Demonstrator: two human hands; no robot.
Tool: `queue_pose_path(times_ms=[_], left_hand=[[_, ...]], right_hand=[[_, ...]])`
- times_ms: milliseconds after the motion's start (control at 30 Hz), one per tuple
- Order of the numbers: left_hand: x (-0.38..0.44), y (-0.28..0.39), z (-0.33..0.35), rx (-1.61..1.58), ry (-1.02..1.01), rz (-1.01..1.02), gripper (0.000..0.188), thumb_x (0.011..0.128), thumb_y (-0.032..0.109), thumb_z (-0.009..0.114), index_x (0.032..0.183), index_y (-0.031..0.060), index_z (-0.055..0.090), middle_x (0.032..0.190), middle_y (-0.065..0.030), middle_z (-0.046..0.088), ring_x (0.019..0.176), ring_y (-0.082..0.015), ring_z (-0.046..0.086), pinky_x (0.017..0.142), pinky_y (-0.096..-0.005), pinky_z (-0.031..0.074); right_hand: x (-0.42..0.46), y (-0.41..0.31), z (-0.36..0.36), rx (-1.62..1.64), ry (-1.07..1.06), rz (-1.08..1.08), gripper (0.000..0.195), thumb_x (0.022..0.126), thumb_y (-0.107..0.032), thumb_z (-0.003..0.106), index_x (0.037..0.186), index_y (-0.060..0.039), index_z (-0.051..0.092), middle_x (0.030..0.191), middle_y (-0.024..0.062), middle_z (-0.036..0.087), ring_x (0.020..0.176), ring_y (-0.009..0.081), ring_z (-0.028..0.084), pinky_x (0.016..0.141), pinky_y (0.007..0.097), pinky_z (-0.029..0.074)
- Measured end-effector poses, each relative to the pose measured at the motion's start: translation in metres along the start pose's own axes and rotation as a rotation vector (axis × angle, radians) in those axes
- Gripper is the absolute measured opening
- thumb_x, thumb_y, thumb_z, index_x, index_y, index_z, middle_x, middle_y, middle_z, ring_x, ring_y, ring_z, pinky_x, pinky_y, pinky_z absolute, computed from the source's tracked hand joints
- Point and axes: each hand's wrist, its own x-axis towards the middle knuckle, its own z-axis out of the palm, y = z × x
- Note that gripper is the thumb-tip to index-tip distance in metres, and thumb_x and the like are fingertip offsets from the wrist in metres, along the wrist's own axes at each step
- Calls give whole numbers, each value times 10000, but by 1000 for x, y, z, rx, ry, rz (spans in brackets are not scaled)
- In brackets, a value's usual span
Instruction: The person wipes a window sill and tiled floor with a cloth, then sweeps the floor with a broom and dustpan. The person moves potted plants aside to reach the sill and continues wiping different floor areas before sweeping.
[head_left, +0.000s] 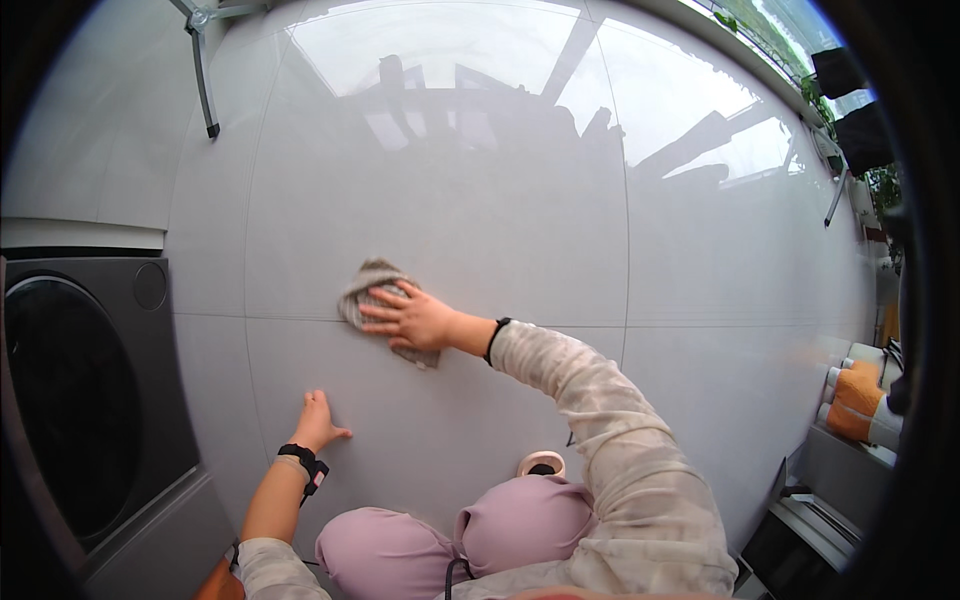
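Observation:
A striped grey-beige cloth (379, 271) lies bunched on the grey tile floor (480, 217), across a tile joint. My right hand (412, 319) presses it down from above, palm lowered and fingers spread over the fabric. Parts of the cloth show beyond the fingertips and below the palm. Closer to my body on the left, my left hand (319, 424) is at the floor with nothing in it, its thumb held out from the fingers. A black wrist strap with a small device (304, 465) is on the left forearm.
A dark front-loading appliance with a round door (67, 405) borders the floor at left. Metal stand legs (201, 75) reach in at upper left. Along the right edge are an orange-and-white item (855, 401) and a grey box-like unit (855, 465). My knees (517, 517) are at the bottom.

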Motion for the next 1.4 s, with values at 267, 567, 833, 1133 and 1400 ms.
queue_pose_path(times_ms=[267,567,833,1133,1400], left_hand=[[-20,-21,6,-149,55,-35,871,483,186,989,1095,-34,409,1172,-247,464,1128,-414,514,985,-426,482],[-13,-13,8,-166,45,-71,833,499,146,975,1098,-14,420,1191,-233,458,1129,-418,516,964,-445,500],[-21,-21,14,-219,63,-78,819,521,151,960,1104,-5,406,1197,-227,451,1144,-425,502,973,-464,478],[-36,-43,34,-370,272,117,648,626,252,922,1030,63,453,1150,-169,478,1113,-390,504,955,-467,465],[-152,-172,142,-631,532,-503,874,483,384,994,1028,19,416,1051,-169,490,1004,-321,480,861,-428,460]], right_hand=[[-177,236,-68,-249,202,1091,644,996,-496,471,1554,-218,310,1626,140,229,1507,318,178,1197,521,147],[39,301,-52,-275,43,1248,780,969,-677,283,1599,-239,140,1668,89,91,1530,363,15,1178,625,40],[309,-23,30,-147,-27,143,621,996,-573,374,1524,-247,373,1633,33,247,1525,275,138,1204,569,90],[258,-144,76,194,-173,-569,504,1000,-463,478,1471,-285,457,1616,-46,287,1506,178,207,1224,506,135],[231,33,35,-286,-89,539,711,987,-616,387,1578,-250,235,1663,41,138,1534,276,79,1214,505,93]])
